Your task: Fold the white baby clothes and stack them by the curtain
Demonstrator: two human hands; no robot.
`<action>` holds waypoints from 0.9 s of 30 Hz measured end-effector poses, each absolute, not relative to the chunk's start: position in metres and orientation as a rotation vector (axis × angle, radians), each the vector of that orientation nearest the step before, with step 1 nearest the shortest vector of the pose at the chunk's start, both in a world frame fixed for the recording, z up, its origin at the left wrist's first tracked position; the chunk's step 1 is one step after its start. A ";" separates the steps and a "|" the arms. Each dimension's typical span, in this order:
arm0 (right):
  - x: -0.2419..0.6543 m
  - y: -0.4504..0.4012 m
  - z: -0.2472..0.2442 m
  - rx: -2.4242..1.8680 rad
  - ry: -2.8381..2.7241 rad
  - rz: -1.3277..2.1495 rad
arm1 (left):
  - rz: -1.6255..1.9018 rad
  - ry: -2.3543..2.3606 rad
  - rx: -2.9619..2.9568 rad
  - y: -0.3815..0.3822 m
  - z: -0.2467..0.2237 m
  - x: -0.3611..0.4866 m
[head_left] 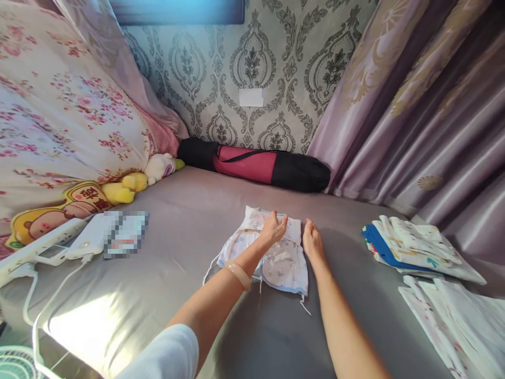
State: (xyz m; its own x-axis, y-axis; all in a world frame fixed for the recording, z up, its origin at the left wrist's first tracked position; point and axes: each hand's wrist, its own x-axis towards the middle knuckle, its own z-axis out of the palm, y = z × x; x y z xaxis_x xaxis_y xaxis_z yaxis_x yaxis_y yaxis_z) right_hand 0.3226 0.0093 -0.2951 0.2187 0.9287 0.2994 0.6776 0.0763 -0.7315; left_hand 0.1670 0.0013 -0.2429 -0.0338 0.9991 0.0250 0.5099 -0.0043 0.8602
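A small white baby shirt [284, 266] with a faint print, light-blue trim and thin ties lies spread on the grey bed sheet [177, 221]. My left hand [273, 230], with a pale bangle [238, 276] at its wrist, is over the upper middle of the shirt, fingers stretched and holding nothing that I can see. Whether it presses on the cloth is hard to make out. Just off the shirt's right edge, my right hand [313, 241] rests on its side with the fingers extended, empty.
Folded clothes [418, 245] and white folded cloths [457, 316] lie at the right. On the left are a power strip [51, 245], a white charger [92, 237] with cables, and plush toys [126, 188]. A black-and-red long bag [248, 164] lies along the wall.
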 end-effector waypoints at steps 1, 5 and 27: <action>0.322 0.008 -0.294 -1.673 -1.522 0.404 | 0.954 1.572 1.621 0.002 -0.239 0.161; 0.311 0.001 -0.284 -1.653 -1.654 0.398 | 1.026 1.487 1.735 0.012 -0.221 0.118; 0.253 0.000 -0.265 -1.694 -2.360 0.283 | 0.334 1.647 2.648 0.030 -0.270 0.055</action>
State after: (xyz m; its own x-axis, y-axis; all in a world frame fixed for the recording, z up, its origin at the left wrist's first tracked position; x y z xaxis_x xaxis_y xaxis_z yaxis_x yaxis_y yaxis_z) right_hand 0.2532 0.0003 -0.2648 -0.3101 0.9484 0.0670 0.9055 0.3161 -0.2830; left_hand 0.0549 0.0299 -0.2699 0.4260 0.8872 0.1773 0.8861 -0.4487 0.1162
